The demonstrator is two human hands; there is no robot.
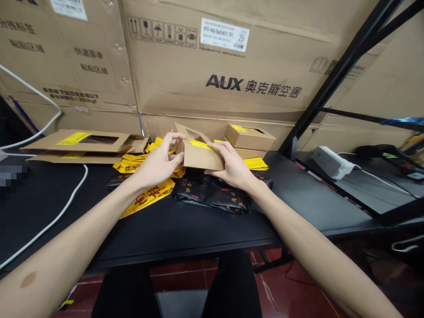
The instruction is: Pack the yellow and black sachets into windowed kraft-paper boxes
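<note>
A small brown cardboard box (pixel 203 158) with a yellow label and a window in its top is held up in front of me, tilted. The fingers of my left hand (pixel 162 160) are curled at its left edge, thumb and fingertips on the cardboard. On the right end, my right hand (pixel 234 167) grips the box with the thumb below and the fingers along the upper edge. Beneath it lie black printed pouches (pixel 212 194). Yellow printed bags (pixel 149 196) are spread under and beside my left hand.
Flattened window boxes (pixel 49 140) are stacked at the left. A folded box (pixel 248 138) sits on another behind my right hand. White cables (pixel 71 198) cross the left of the black table (pixel 159 240). Large cartons (pixel 185 92) stand behind, and a black metal frame (pixel 326 73) rises at the right.
</note>
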